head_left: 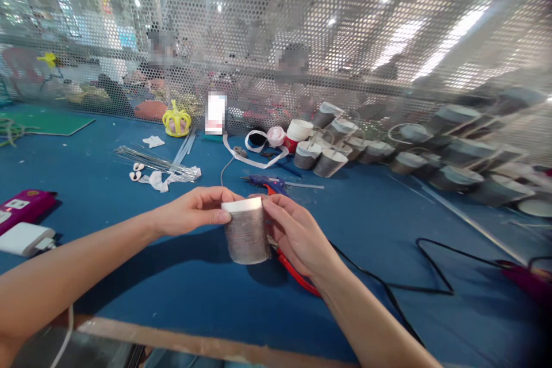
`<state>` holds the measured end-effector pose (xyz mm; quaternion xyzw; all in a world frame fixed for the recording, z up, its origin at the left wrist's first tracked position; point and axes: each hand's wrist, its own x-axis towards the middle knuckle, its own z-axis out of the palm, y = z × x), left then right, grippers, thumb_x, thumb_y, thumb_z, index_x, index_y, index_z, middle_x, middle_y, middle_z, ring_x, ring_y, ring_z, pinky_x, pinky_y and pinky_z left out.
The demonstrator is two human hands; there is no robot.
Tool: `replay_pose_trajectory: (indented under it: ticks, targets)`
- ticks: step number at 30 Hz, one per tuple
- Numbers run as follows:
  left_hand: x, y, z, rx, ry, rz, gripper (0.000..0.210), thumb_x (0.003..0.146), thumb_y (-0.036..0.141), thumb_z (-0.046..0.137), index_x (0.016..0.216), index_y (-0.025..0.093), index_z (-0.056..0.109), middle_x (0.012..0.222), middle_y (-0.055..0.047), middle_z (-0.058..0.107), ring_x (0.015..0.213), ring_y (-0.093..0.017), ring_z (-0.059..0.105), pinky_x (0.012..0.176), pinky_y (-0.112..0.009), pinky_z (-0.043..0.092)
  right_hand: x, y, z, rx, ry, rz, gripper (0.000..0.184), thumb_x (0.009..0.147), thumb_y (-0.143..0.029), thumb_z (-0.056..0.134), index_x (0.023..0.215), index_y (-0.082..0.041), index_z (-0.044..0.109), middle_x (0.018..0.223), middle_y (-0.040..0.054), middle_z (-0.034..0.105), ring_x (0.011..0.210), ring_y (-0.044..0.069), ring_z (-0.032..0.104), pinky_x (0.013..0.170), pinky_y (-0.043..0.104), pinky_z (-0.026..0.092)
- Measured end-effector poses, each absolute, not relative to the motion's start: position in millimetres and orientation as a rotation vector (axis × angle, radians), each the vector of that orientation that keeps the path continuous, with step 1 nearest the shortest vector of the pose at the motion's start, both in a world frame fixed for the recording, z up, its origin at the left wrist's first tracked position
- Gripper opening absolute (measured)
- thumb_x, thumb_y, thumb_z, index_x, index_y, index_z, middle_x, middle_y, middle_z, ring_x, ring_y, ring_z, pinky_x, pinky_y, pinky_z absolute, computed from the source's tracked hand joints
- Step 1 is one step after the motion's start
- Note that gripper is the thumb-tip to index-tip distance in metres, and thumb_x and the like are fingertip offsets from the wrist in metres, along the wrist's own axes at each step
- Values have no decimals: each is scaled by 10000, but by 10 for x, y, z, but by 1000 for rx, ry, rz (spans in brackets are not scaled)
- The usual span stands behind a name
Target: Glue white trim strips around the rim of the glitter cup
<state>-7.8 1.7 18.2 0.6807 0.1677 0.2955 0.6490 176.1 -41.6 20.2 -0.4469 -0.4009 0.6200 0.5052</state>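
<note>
Centrally, the left hand [206, 211] grips the cup [247, 237] at its upper left, thumb on the near face of the white rim and fingers behind. The right hand [297, 233] closes on the cup's right side near the rim, its fingers partly hidden. The cup, wound in grey cord below the rim, is held upright, slightly tilted, over the near part of the blue bench [357, 213]. A red-handled tool [297, 276] shows beside the cup, below the right hand; whether that hand also holds it cannot be told. Just beyond the hands lies a blue glue gun [265, 182], with a loose white ribbon [259, 164] behind it. To the left of the gun, a bundle of wires [150, 160] lies near white scraps [157, 181]; farther back stand a yellow crown [176, 121] and a lit phone [216, 114]. At the left edge, a white adapter [26, 239] lies next to a purple power strip [28, 207]. Grey cups [307, 155] cluster at the right rear, and a black cable [409, 287] crosses the bench. A perforated screen [224, 29] closes the far side, with people dimly visible through it.
</note>
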Motion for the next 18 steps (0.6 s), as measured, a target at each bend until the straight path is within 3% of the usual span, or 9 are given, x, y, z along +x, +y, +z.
replay_pose_trajectory:
  ticks: [4,12,18]
  targets:
    - [-79,20,180,1557,390,663,208,722,326,565,752,128,510,957,-65,533,895,-156,485,801,-297,385,1738,-432,202,-1095,-966,1516,225,670,-366,592,659,-191,450,576,-57,463,549,82,453,517,207,363]
    - [-80,22,190,1815,415,672,150,745,273,530,753,125,505,1006,-73,538,962,-168,471,871,-308,348,1760,-387,129,-1135,-1079,1364,194,708,-379,549,701,-213,449,569,-63,400,548,85,401,506,198,328]
    - [-27,-51,218,1998,699,632,263,678,340,579,825,129,523,767,-2,543,718,-122,484,686,-231,384,1715,-396,87,-1220,-1238,1212,209,730,-419,504,742,-217,452,622,-50,453,540,85,403,471,198,319]
